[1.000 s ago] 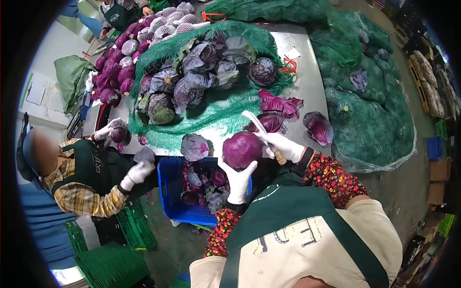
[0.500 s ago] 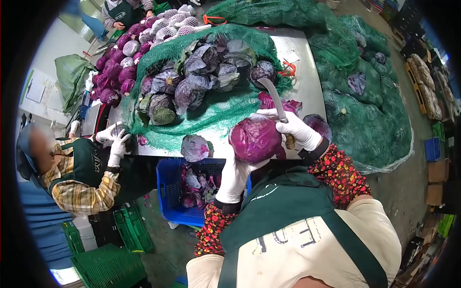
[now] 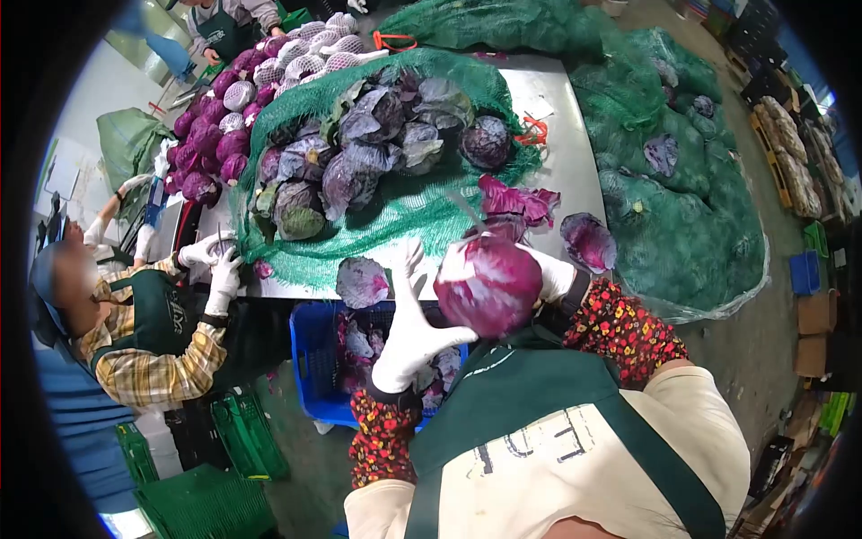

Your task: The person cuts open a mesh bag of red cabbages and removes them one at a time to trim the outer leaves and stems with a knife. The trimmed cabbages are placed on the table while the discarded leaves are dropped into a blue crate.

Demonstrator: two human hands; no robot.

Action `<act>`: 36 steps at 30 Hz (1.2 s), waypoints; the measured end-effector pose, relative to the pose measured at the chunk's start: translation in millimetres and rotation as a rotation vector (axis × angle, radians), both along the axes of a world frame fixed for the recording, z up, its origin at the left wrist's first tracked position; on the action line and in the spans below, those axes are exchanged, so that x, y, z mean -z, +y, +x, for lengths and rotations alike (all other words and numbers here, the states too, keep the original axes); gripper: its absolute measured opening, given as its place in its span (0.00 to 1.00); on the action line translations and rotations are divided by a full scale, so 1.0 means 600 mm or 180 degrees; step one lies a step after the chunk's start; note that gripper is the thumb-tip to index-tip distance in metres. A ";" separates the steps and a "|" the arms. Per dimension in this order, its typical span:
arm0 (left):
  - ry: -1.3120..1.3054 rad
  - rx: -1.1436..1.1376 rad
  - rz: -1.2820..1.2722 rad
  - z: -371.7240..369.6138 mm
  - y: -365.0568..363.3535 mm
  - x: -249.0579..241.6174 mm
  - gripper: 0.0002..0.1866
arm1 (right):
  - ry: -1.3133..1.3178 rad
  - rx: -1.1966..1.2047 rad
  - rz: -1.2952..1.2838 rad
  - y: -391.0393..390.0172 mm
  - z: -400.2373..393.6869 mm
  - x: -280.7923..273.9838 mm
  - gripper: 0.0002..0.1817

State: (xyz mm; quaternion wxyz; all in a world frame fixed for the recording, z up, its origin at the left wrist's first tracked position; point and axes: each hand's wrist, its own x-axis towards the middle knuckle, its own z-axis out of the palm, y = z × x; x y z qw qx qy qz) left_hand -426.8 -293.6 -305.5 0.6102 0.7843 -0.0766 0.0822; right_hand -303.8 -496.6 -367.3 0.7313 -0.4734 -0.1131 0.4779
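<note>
A peeled red cabbage (image 3: 489,286) is held above the table's near edge, in front of my apron. My white-gloved right hand (image 3: 555,274) supports it from behind and the right; most of those fingers are hidden. A blurred knife blade (image 3: 465,210) rises above the cabbage; its handle is out of sight behind it. To the left, my gloved left hand (image 3: 406,334) is open, fingers up and thumb stretched toward the cabbage's lower side. Loose magenta leaves (image 3: 519,199) lie beyond the cabbage, a darker leaf (image 3: 588,242) to the right and another leaf (image 3: 362,282) to the left.
Unpeeled cabbages (image 3: 355,175) lie on green netting (image 3: 404,211) upon the metal table (image 3: 575,171). A blue crate (image 3: 314,377) of trimmings stands below. Full net sacks (image 3: 682,216) fill the right side. Co-workers stand left, one with gloved hands (image 3: 220,269), near peeled cabbages (image 3: 211,139).
My left hand has come off the cabbage and spread open. The cabbage has turned and sits slightly lower and right, with my right hand behind it. A leaf now lies on the magenta pile.
</note>
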 end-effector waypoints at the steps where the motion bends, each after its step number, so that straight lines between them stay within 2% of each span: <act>1: -0.0007 0.0225 0.0112 0.006 0.006 -0.009 0.79 | 0.0279 -0.0430 0.0023 0.023 0.005 0.003 0.18; 2: 0.0779 0.0622 -0.0926 0.001 -0.003 -0.030 0.76 | 0.0950 0.0159 -0.0109 0.034 -0.020 -0.023 0.17; 3: 0.0616 0.0719 -0.0643 0.007 0.007 -0.026 0.72 | 0.0676 -0.0189 -0.0133 0.028 -0.011 0.003 0.17; 4: 0.0457 0.0815 -0.0366 0.012 0.016 -0.017 0.69 | 0.0405 -0.0536 -0.0162 0.030 -0.007 -0.008 0.16; 6: 0.0476 0.0483 -0.0710 0.014 0.012 -0.001 0.63 | 0.1641 0.0315 -0.0061 0.044 -0.014 -0.033 0.16; 7: 0.0399 0.0121 -0.0855 0.014 -0.003 -0.007 0.59 | 0.1971 0.0115 -0.0130 0.038 0.019 0.050 0.18; 8: 0.0398 0.0124 -0.0854 0.019 -0.012 0.009 0.59 | 0.0771 0.0191 -0.0461 0.028 0.021 0.026 0.20; 10: 0.0230 -0.0991 -0.0444 0.032 -0.022 0.074 0.56 | -0.1176 0.0561 -0.2226 0.034 0.037 0.008 0.21; 11: 0.0058 -0.1186 -0.0105 0.040 -0.024 0.097 0.55 | -0.1177 0.0567 -0.2234 0.031 0.033 0.006 0.21; 12: -0.0117 -0.1391 0.0355 0.044 -0.025 0.132 0.54 | -0.1872 0.0611 -0.2340 0.026 0.022 0.006 0.21; 13: 0.0073 -0.1366 0.0473 0.048 -0.030 0.161 0.54 | -0.2564 0.0638 -0.2436 0.019 0.013 0.008 0.21; 14: 0.0277 -0.1339 0.0589 0.049 -0.037 0.182 0.54 | -0.3275 0.0467 -0.2616 0.017 0.011 0.040 0.21; 15: 0.0109 -0.1241 0.0830 0.050 -0.040 0.202 0.54 | -0.3717 0.0230 -0.2671 0.010 0.002 0.070 0.21; 16: 0.0276 -0.1200 0.0876 0.053 -0.053 0.198 0.54 | -0.4173 0.0004 -0.2713 0.010 -0.006 0.073 0.21; 17: 0.0239 -0.1183 0.1011 0.054 -0.064 0.194 0.53 | -0.4017 0.0321 -0.2718 0.012 -0.017 0.071 0.24; 18: 0.0212 -0.1185 0.1144 0.053 -0.073 0.189 0.52 | -0.4009 0.0301 -0.2730 0.002 -0.017 0.077 0.24; 20: 0.0259 -0.1154 0.1184 0.057 -0.078 0.189 0.51 | -0.4976 -0.0112 -0.2733 -0.008 -0.013 0.070 0.27; 22: 0.0319 -0.1100 0.1219 0.059 -0.082 0.180 0.50 | -0.4613 -0.0236 -0.2862 -0.016 -0.018 0.056 0.28; 24: 0.0250 -0.1028 0.1593 0.062 -0.088 0.160 0.50 | -0.3710 -0.0010 -0.2688 -0.012 -0.023 0.041 0.29; 26: 0.0314 -0.1083 0.1691 0.066 -0.091 0.157 0.50 | -0.3785 -0.0155 -0.2746 -0.008 -0.029 0.023 0.30; 30: 0.0513 -0.1205 0.1591 0.075 -0.088 0.164 0.48 | -0.3903 0.0169 -0.2947 -0.011 -0.037 0.054 0.25; 32: 0.0212 -0.1291 0.1787 0.078 -0.096 0.167 0.47 | -0.4931 0.0019 -0.2835 -0.014 -0.032 0.055 0.20; 36: 0.0208 -0.1391 0.2042 0.097 -0.113 0.154 0.45 | -0.4792 -0.0003 -0.3050 -0.012 -0.011 0.053 0.17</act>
